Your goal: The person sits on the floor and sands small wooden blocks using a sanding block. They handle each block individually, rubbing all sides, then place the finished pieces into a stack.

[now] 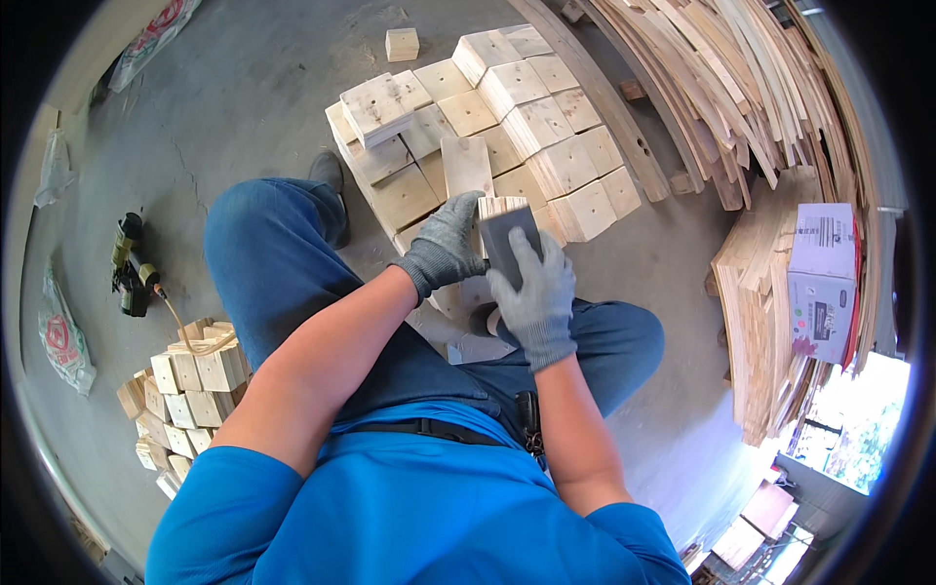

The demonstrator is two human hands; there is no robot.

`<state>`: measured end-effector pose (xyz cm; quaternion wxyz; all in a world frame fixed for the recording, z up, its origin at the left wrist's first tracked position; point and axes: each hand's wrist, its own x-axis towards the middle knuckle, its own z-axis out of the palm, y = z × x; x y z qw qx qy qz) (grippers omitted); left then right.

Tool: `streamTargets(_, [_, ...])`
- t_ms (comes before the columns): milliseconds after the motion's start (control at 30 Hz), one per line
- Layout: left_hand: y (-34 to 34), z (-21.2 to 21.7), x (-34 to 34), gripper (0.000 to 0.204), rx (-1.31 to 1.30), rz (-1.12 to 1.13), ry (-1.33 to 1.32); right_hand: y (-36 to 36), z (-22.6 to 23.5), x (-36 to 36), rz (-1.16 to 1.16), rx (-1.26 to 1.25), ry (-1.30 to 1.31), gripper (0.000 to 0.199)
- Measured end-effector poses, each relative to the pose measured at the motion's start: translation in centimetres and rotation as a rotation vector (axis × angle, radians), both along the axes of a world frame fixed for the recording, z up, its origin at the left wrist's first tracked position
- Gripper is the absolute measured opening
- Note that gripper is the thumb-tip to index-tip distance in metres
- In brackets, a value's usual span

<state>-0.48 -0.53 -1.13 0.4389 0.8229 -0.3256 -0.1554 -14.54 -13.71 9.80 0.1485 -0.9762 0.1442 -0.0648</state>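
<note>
Both my hands wear grey knit gloves and meet over my lap. My left hand (444, 244) is closed on the side of a small wood block (502, 206) with a layered edge, which is mostly covered. In my right hand (538, 297) is a dark grey rectangular block (503, 242), like a sanding block, with the fingers over its face. It lies against the wood block, over its near part. Just beyond my hands, a pale wood piece (465, 166) rests on a low stack of square wood blocks (522, 83), several with a small hole in the middle.
One loose wood block (402, 44) sits beyond the stack. At left are a nail gun (132, 265) with a hose (178, 317) and a pile of blocks (185, 395). Long wood strips (702, 78) and a cardboard box (824, 283) on stacked boards stand at right.
</note>
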Motion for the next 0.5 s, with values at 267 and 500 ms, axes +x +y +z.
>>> streamTargets(267, [0.0,1.0,0.1,0.11,0.016,0.007,0.08,-0.5,-0.6,-0.6,0.019,0.006,-0.039,0.07])
streamTargets(500, [-0.2,1.7,0.2,0.111,-0.029,0.011,0.108,-4.5,-1.4,8.6,-0.106,-0.003,-0.021,0.069])
